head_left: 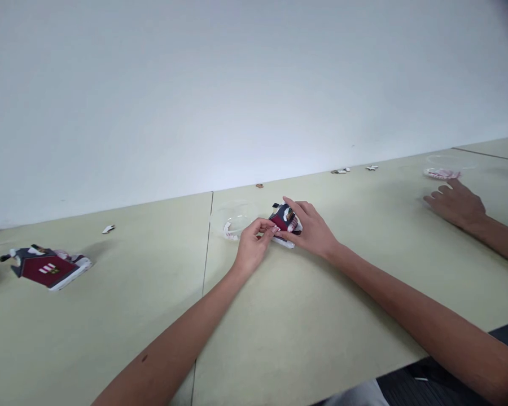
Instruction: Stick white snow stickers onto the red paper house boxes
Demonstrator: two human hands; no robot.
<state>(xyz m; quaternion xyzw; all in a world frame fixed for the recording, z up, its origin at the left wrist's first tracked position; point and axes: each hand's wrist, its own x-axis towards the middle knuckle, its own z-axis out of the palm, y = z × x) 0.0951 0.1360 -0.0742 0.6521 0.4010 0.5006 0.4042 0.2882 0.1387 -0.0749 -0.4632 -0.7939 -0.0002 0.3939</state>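
My left hand and my right hand meet at a small model house of dark red, navy and white card or foam, held between them just above the tabletop. The left fingertips pinch its near edge, and the right fingers grip it from the far side. Part of the model is hidden by my fingers. A clear plastic dish with small white and pink pieces in it lies just left of my left hand.
A similar finished-looking model house lies on the table at far left. Small loose pieces lie along the wall edge. A co-worker's hand rests at right near another clear dish. A seam divides the pale green tables.
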